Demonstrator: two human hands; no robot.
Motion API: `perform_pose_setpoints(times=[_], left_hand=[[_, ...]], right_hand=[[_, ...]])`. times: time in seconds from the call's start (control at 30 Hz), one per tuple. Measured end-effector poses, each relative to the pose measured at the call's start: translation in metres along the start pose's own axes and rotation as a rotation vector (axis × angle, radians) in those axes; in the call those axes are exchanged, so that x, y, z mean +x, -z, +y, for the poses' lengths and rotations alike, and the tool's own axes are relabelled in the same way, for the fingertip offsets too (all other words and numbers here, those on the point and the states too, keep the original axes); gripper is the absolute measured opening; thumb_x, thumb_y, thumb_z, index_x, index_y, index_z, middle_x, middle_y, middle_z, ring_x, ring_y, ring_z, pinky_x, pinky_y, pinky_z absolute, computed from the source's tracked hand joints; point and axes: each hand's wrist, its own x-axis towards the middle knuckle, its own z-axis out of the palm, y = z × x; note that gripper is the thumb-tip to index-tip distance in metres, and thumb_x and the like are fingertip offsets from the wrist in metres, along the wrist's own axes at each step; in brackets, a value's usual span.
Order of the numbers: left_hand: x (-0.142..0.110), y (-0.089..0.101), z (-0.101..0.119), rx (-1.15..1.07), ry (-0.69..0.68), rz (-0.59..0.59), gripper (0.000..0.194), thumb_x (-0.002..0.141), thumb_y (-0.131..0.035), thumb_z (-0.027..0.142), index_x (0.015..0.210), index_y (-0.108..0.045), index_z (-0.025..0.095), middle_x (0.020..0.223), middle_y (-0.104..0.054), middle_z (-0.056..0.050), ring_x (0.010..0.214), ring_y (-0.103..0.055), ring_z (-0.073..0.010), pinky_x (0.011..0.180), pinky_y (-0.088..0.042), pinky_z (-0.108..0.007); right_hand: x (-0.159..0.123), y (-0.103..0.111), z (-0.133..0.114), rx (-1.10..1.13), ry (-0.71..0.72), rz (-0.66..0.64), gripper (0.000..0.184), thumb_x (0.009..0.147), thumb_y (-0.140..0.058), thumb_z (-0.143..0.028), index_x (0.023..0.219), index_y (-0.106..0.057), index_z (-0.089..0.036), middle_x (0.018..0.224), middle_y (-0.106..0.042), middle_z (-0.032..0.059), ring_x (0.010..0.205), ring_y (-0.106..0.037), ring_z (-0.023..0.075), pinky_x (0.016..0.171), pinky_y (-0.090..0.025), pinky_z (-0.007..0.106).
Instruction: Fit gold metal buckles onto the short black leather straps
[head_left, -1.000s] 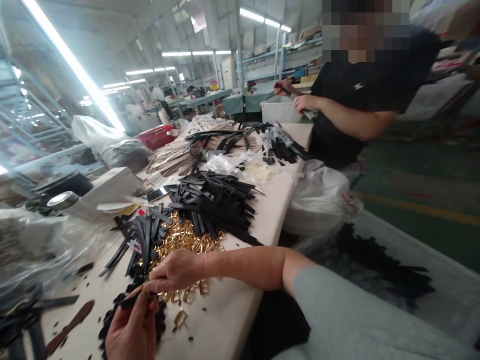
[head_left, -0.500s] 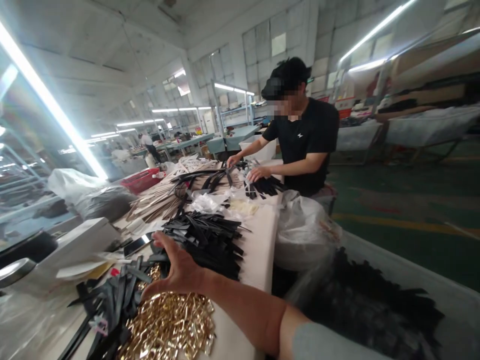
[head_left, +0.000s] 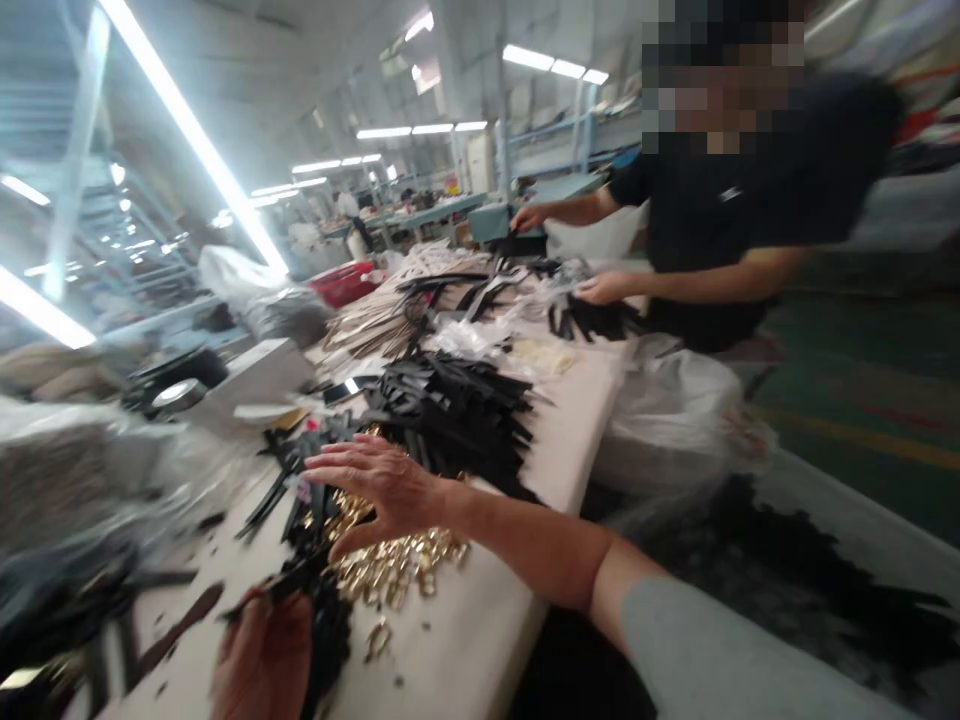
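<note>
Black strip [head_left: 289, 580] sits pinched in the left hand [head_left: 266, 650]
The right hand [head_left: 386, 488], spread wide and empty, hovers over gold buckles [head_left: 401, 570].

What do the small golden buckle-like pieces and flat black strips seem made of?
Small golden buckle-like pieces: probably polished metal, from their bright glints. Flat black strips: perhaps leather or imitation leather, satiny, from their soft sheen; blur hides any grain.

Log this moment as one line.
left hand: holds black strip | right hand: open over gold buckles | strip pile: on table | co-worker: beside table
</note>
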Motion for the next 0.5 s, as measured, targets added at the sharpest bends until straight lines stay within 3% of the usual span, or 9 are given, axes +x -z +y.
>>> perform_pose_setpoints(times=[0.07, 0.13, 0.2, 0.3, 0.5], left_hand=[[-0.006, 0.013, 0.003, -0.096, 0.041, 0.014, 0.029, 0.055, -0.090, 0.029, 0.071, -0.067, 0.022, 0.069, -0.067, 0.003, 0.058, -0.062, -0.0119, 0.052, -0.054, -0.018], [-0.005, 0.016, 0.001, -0.160, 0.040, -0.004, 0.032, 0.054, -0.092, 0.025, 0.074, -0.068, 0.017, 0.072, -0.068, 0.001, 0.059, -0.063, -0.0099, 0.055, -0.053, -0.015], [0.002, 0.015, -0.004, -0.206, 0.029, -0.011, 0.034, 0.053, -0.093, 0.023, 0.076, -0.069, 0.016, 0.073, -0.069, 0.001, 0.059, -0.063, -0.0087, 0.056, -0.053, -0.014], [0.007, 0.014, -0.009, -0.230, 0.032, -0.018, 0.033, 0.055, -0.092, 0.021, 0.080, -0.071, 0.015, 0.076, -0.070, 0.000, 0.060, -0.063, -0.0083, 0.055, -0.052, -0.014], [0.004, 0.013, -0.013, -0.217, 0.059, -0.027, 0.031, 0.058, -0.091, 0.018, 0.081, -0.071, 0.015, 0.073, -0.069, 0.000, 0.060, -0.064, -0.0077, 0.058, -0.053, -0.013]], right_hand=[[-0.003, -0.017, -0.012, 0.016, 0.036, -0.149, 0.054, 0.085, -0.061, -0.055, 0.124, -0.056, -0.018, 0.129, -0.060, 0.0107, 0.128, -0.048, 0.0221, 0.113, -0.026, 0.041], [-0.006, -0.030, -0.015, 0.031, -0.036, -0.281, 0.042, 0.090, -0.055, -0.051, 0.110, -0.063, -0.015, 0.109, -0.068, 0.0108, 0.107, -0.059, 0.0213, 0.098, -0.037, 0.037], [-0.008, -0.038, -0.015, 0.074, -0.151, -0.361, 0.036, 0.093, -0.051, -0.047, 0.102, -0.065, -0.014, 0.093, -0.069, 0.0090, 0.086, -0.060, 0.0180, 0.078, -0.039, 0.030], [-0.008, -0.041, -0.016, 0.209, -0.277, -0.387, 0.029, 0.094, -0.051, -0.038, 0.103, -0.064, -0.014, 0.087, -0.066, 0.0056, 0.074, -0.055, 0.0135, 0.066, -0.034, 0.024], [-0.008, -0.045, -0.017, 0.408, -0.342, -0.352, 0.017, 0.090, -0.054, -0.022, 0.101, -0.061, -0.012, 0.078, -0.061, 0.0014, 0.069, -0.051, 0.0108, 0.066, -0.036, 0.022]])
